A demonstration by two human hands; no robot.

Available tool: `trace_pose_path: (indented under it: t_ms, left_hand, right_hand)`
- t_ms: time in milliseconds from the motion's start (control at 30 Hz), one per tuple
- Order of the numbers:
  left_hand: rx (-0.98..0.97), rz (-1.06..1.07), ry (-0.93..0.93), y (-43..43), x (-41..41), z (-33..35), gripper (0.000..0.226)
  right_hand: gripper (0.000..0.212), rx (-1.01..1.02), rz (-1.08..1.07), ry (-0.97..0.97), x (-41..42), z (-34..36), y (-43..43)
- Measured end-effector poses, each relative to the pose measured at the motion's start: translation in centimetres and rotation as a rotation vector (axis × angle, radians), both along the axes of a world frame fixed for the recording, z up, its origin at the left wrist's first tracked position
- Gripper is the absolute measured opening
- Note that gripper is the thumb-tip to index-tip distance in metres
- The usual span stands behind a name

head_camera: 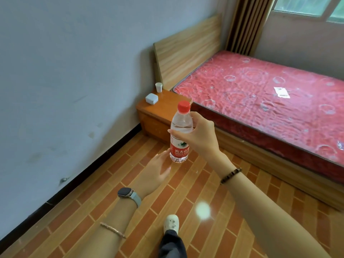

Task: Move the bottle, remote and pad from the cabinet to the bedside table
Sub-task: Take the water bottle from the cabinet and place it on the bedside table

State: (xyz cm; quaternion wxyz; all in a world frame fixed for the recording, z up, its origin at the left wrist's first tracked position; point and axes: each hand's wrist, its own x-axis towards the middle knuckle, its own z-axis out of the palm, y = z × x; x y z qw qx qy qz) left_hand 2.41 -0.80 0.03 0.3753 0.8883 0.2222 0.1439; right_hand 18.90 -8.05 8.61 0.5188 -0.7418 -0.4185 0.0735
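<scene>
A clear water bottle [180, 133] with a red cap and red label is held upright in the air by my right hand [199, 135], whose fingers and thumb wrap its upper body. My left hand [155, 173] is open just below and left of the bottle's base, fingers straight, fingertips near the base. Beyond the bottle stands the wooden bedside table [154, 113], beside the bed. The remote, the pad and the cabinet are out of view.
On the bedside table sit a small white box [151, 98] and a white cup [158, 87]. A bed with a red mattress [270, 97] and wooden headboard [188, 51] fills the right. The wall runs along the left; brick-pattern floor and my white shoe [171, 224] are below.
</scene>
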Motion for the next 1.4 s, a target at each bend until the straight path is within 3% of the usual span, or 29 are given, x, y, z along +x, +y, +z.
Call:
trace_pose_path:
  t_ms: [567, 1000, 1400]
  left_hand:
    - [-0.056, -0.008, -0.034, 17.9, 15.7, 2.6, 0.057]
    - [-0.089, 0.113, 0.006, 25.0, 30.3, 0.4, 0.061]
    - [-0.132, 0.297, 0.046, 32.3, 37.4, -1.7, 0.058]
  right_hand:
    - [0.056, 0.043, -0.09, -0.026, 14.6, 2.7, 16.9]
    - [0.058, -0.002, 0.049, -0.03, 29.8, 0.3, 26.6]
    - [0.053, -0.088, 0.184, -0.028, 37.5, -2.5, 36.9]
